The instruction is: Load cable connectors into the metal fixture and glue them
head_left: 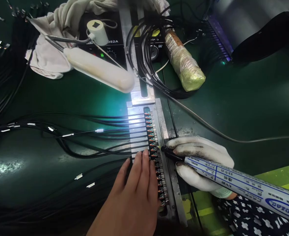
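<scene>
My bare left hand (134,193) rests palm down on the metal jig (139,135), fingers stretched over the cables and touching the lower part of the connector row (154,144). Each black cable (105,139) comes in from the left and ends in a small connector with coloured wires. In a white glove, my right hand (208,150) is closed around a long printed glue tube (232,177) marked 50ML. Its black nozzle (170,153) points left, with the tip close beside a connector near the middle of the row. Whether it touches cannot be made out.
Above the jig, a pale rounded lamp-like handle (100,68) shines bluish light on the cables. Behind it stand a black control box (117,52), a cloth (58,29), coiled black cables (144,49) and a plastic-wrapped bundle (183,62). A grey cord (208,129) crosses the right side.
</scene>
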`<state>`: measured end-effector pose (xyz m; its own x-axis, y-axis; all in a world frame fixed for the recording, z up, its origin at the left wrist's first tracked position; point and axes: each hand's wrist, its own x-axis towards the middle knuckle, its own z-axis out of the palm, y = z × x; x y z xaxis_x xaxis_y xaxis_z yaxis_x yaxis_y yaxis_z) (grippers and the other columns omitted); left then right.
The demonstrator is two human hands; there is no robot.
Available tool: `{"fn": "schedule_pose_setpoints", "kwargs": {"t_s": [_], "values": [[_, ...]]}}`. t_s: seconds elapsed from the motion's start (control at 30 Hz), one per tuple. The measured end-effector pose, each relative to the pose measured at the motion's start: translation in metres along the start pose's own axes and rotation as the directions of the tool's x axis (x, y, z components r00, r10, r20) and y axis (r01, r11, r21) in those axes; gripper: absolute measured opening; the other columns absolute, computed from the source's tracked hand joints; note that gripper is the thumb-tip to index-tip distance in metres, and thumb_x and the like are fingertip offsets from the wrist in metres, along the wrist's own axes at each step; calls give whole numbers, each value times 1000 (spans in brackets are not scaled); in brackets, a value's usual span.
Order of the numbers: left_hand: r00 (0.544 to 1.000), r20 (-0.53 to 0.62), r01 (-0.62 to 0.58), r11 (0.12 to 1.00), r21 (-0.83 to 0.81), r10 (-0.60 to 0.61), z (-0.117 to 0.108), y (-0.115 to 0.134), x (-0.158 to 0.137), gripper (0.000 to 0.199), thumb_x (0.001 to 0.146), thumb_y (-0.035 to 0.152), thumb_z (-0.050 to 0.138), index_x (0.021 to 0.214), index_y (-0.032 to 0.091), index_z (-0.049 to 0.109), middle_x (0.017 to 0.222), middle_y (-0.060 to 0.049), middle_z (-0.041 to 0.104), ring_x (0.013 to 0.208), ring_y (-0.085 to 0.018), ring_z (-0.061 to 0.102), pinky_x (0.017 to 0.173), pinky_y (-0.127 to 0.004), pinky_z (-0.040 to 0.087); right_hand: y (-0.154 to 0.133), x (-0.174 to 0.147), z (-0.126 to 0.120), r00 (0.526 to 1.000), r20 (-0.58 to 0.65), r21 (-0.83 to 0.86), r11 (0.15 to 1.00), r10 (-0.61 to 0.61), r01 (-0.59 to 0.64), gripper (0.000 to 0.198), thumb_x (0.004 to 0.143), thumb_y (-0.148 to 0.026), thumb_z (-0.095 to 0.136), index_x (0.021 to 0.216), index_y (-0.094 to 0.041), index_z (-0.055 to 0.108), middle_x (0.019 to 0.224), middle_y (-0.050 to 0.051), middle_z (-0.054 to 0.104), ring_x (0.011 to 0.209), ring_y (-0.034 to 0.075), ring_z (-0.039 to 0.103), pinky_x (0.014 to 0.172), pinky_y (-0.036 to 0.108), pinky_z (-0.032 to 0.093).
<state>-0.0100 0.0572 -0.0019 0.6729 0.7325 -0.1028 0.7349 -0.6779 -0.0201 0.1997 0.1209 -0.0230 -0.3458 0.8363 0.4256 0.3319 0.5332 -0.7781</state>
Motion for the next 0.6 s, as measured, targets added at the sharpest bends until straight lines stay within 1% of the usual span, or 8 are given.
{"fn": "schedule_pose_setpoints", "kwargs": {"t_s": [0.23,0.37,0.47,0.6], "values": [[1000,9,1,1000,1,-1,-1,-1,0,52,97,39,38,133,6,57,141,-19,54,138,-36,40,109,-48,34,-1,0,-1,1000,5,-6,1000,-1,1,22,76,-22,76,96,-16,69,99,10,74,89,23,72,81,35,61],[1000,2,-8,1000,1,8,-1,-1,-2,52,97,40,37,132,7,58,140,-18,55,138,-36,40,109,-49,35,0,0,-1,1000,6,-7,1000,1,-1,22,77,-23,74,98,-18,68,99,9,74,90,23,72,80,36,62],[1000,20,-8,1000,4,8,-1,-1,-1,51,97,39,38,132,9,58,140,-17,56,138,-36,40,109,-49,35,0,1,-1,1000,7,-11,1000,5,-4,22,77,-24,74,98,-19,68,100,9,74,90,24,72,81,37,62],[1000,11,-8,1000,15,8,-2,-1,0,51,96,39,40,131,7,59,141,-18,55,138,-36,40,109,-49,33,0,2,0,1000,-2,-13,1000,-10,10,21,77,-23,74,97,-18,68,100,10,74,88,24,72,79,37,62]]}}
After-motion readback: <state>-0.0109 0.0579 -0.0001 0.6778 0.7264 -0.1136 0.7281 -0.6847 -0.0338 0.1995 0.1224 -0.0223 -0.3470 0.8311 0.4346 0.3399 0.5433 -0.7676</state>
